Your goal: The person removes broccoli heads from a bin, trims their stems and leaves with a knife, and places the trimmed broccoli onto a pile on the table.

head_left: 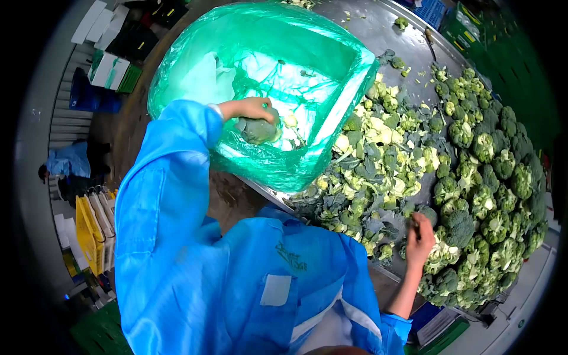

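My left hand (253,109) is inside a crate lined with a green plastic bag (189,56), its fingers closed over a broccoli head (255,131). The head is low in the bag, near the side closest to me. Pale stem pieces show next to it. On the right, my right hand (420,236) is over the near edge of the broccoli pile (479,195). Its fingers are half curled and the thumb stands apart from them. A dark green broccoli head (427,214) lies right at the fingertips; whether they touch it is hard to tell.
Cut leaves and stem trimmings (373,157) are heaped between the bag and the pile on a metal table (367,23). A knife (430,42) lies near the far edge. Yellow crates (89,231) stand on the left, where another person (68,161) is in the background.
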The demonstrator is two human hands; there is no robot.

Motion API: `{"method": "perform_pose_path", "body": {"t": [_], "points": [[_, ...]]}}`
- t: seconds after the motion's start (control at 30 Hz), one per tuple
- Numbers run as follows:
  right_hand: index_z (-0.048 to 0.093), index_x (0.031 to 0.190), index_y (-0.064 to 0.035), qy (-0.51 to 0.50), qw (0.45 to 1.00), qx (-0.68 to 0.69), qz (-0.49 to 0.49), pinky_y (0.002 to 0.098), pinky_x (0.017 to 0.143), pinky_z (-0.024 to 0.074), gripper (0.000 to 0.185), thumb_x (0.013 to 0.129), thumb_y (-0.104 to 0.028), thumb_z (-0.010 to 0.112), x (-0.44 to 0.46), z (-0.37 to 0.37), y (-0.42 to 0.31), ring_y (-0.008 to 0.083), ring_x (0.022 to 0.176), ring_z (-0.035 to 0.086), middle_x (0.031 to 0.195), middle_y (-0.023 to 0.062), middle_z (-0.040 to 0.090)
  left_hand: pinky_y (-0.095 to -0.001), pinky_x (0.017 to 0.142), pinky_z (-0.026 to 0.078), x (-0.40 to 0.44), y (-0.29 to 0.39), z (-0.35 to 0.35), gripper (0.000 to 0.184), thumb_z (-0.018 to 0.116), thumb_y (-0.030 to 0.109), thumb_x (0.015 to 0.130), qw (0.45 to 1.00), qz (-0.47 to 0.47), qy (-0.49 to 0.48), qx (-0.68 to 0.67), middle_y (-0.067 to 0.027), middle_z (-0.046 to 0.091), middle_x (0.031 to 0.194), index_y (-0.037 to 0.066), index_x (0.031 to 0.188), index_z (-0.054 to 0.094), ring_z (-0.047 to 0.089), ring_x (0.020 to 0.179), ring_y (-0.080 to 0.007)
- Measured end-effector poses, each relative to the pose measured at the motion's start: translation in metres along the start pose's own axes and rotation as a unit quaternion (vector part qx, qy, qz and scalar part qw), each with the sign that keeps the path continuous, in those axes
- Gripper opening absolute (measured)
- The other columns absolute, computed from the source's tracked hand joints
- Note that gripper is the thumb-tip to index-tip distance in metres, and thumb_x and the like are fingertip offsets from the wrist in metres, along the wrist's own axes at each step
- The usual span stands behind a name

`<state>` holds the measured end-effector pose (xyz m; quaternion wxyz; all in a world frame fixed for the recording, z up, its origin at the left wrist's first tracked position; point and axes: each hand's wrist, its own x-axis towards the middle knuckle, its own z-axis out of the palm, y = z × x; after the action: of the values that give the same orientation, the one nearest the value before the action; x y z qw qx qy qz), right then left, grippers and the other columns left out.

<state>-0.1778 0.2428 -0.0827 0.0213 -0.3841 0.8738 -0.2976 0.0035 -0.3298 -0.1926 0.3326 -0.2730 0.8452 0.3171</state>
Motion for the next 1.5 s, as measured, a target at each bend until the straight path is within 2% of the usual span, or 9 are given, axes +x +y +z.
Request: {"method": "perform_pose_path", "body": {"t": [0.2, 0.33, 0.43, 0.57, 0.73, 0.87, 0.93, 1.1, 1.5], "points": [[0.069, 0.105, 0.0001, -0.050, 0.965, 0.234, 0.108, 0.0240, 0.061, 0.0474, 0.019, 0.087, -0.001, 0.068, 0.020, 0.053, -0.067, 0.0078, 0.071, 0.060, 0.096, 0.0068, 0.070, -0.0396, 0.100, 0.047, -0.097, 0.046, -0.035, 0.066, 0.060, 0.042, 0.086, 0.810, 0.104, 0.134, -0.561, -0.0110, 0.052, 0.136, 0.016, 0.143, 0.041, 0.053, 0.123, -0.0268], [0.061, 0.125, 0.0000, -0.033, 0.933, 0.353, 0.056, 0.0237, 0.056, 0.0464, 0.049, 0.081, -0.012, 0.079, 0.076, 0.067, -0.130, 0.0062, 0.056, 0.052, 0.106, 0.0095, 0.070, -0.0418, 0.108, 0.041, -0.150, 0.111, -0.021, 0.076, 0.058, 0.044, 0.087, 0.705, 0.241, 0.146, -0.651, -0.0123, 0.048, 0.141, 0.009, 0.150, 0.031, 0.049, 0.129, -0.0258], [0.048, 0.140, -0.0076, -0.032, 0.916, 0.400, 0.027, 0.0256, 0.053, 0.0443, 0.078, 0.076, -0.030, 0.085, 0.115, 0.052, -0.166, 0.0078, 0.054, 0.049, 0.115, 0.0090, 0.066, -0.0394, 0.109, 0.040, -0.175, 0.165, 0.004, 0.071, 0.060, 0.036, 0.086, 0.710, 0.298, 0.135, -0.624, -0.0113, 0.048, 0.139, 0.006, 0.145, 0.035, 0.050, 0.128, -0.0255], [0.058, 0.126, -0.0045, 0.032, 0.915, 0.399, -0.043, 0.0344, 0.069, 0.0529, 0.057, 0.080, -0.028, 0.081, 0.123, 0.045, -0.167, 0.0256, 0.085, 0.067, 0.105, 0.0135, 0.064, -0.0395, 0.108, 0.040, -0.191, 0.211, 0.038, 0.074, 0.065, 0.036, 0.085, 0.746, 0.293, 0.122, -0.586, -0.0113, 0.045, 0.141, 0.010, 0.146, 0.032, 0.050, 0.126, -0.0251], [0.061, 0.122, -0.0040, -0.004, 0.942, 0.327, -0.076, 0.0340, 0.066, 0.0526, 0.052, 0.079, -0.025, 0.081, 0.097, 0.033, -0.138, 0.0219, 0.076, 0.067, 0.100, 0.0121, 0.066, -0.0400, 0.101, 0.047, -0.206, 0.243, 0.058, 0.075, 0.067, 0.034, 0.087, 0.786, 0.182, 0.027, -0.591, -0.0110, 0.044, 0.141, 0.016, 0.146, 0.026, 0.050, 0.125, -0.0248], [0.065, 0.116, -0.0061, -0.060, 0.959, 0.266, -0.079, 0.0360, 0.065, 0.0545, 0.041, 0.076, -0.009, 0.075, 0.069, 0.015, -0.096, 0.0241, 0.074, 0.069, 0.105, 0.0109, 0.067, -0.0418, 0.096, 0.051, -0.203, 0.243, 0.076, 0.057, 0.060, 0.039, 0.092, 0.706, 0.072, -0.066, -0.701, -0.0094, 0.057, 0.133, 0.012, 0.140, 0.044, 0.060, 0.117, -0.0237], [0.065, 0.115, -0.0075, 0.035, 0.974, 0.134, -0.178, 0.0372, 0.066, 0.0555, 0.045, 0.071, 0.000, 0.071, 0.052, 0.010, -0.077, 0.0265, 0.075, 0.069, 0.106, 0.0101, 0.067, -0.0432, 0.095, 0.052, -0.203, 0.245, 0.080, 0.055, 0.057, 0.043, 0.094, 0.670, 0.073, -0.064, -0.736, -0.0091, 0.062, 0.129, 0.008, 0.136, 0.051, 0.062, 0.114, -0.0235], [0.058, 0.121, -0.0105, -0.025, 0.979, 0.000, -0.203, 0.0347, 0.063, 0.0563, 0.051, 0.072, 0.002, 0.064, 0.032, 0.004, -0.070, 0.0245, 0.080, 0.068, 0.109, 0.0063, 0.061, -0.0435, 0.094, 0.053, -0.206, 0.258, 0.092, 0.054, 0.057, 0.043, 0.094, 0.676, 0.073, -0.039, -0.732, -0.0086, 0.062, 0.128, 0.007, 0.134, 0.052, 0.063, 0.113, -0.0226], [0.057, 0.092, -0.0055, -0.019, 0.995, -0.033, -0.096, 0.0397, 0.056, 0.0552, 0.024, 0.071, -0.001, 0.067, 0.010, 0.034, -0.075, 0.0286, 0.067, 0.066, 0.085, 0.0102, 0.056, -0.0379, 0.092, 0.051, -0.226, 0.276, 0.123, 0.050, 0.064, 0.031, 0.090, 0.729, 0.046, 0.021, -0.682, -0.0070, 0.059, 0.123, 0.010, 0.133, 0.048, 0.060, 0.111, -0.0210]]}}
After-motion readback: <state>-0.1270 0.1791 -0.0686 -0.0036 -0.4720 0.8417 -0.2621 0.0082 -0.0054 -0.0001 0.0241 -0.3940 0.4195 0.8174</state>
